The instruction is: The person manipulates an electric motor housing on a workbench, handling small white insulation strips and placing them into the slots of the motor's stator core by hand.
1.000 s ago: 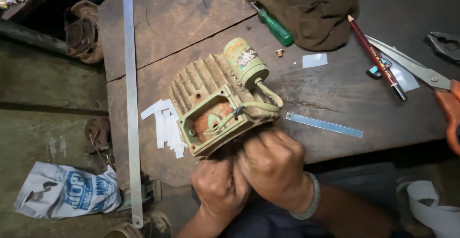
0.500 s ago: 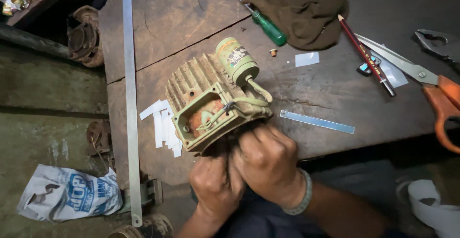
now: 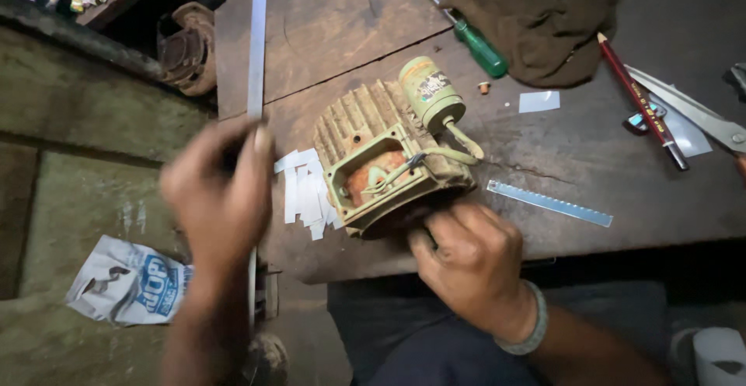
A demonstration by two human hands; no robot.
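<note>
A finned, pale green electric motor housing [image 3: 381, 160] lies on the dark wooden table [image 3: 342, 13], its open end showing copper windings and wires, with a cylindrical capacitor [image 3: 430, 90] on top. My right hand [image 3: 470, 265] grips the motor's near end at the table edge. My left hand [image 3: 221, 195] is raised and blurred left of the motor, fingers apart and holding nothing, over the long metal ruler [image 3: 257, 44]. Small white paper strips [image 3: 305, 192] lie between the ruler and the motor.
On the table lie a green-handled screwdriver [image 3: 478, 48], a brown cloth [image 3: 548, 13], a red pencil [image 3: 641, 98], scissors [image 3: 691, 110] and a short steel ruler [image 3: 550, 203]. A crumpled white bag [image 3: 128, 285] lies on the floor at the left.
My left hand has let go of the motor's near end and swung out to the left, above the long ruler. My right hand still holds the motor.
</note>
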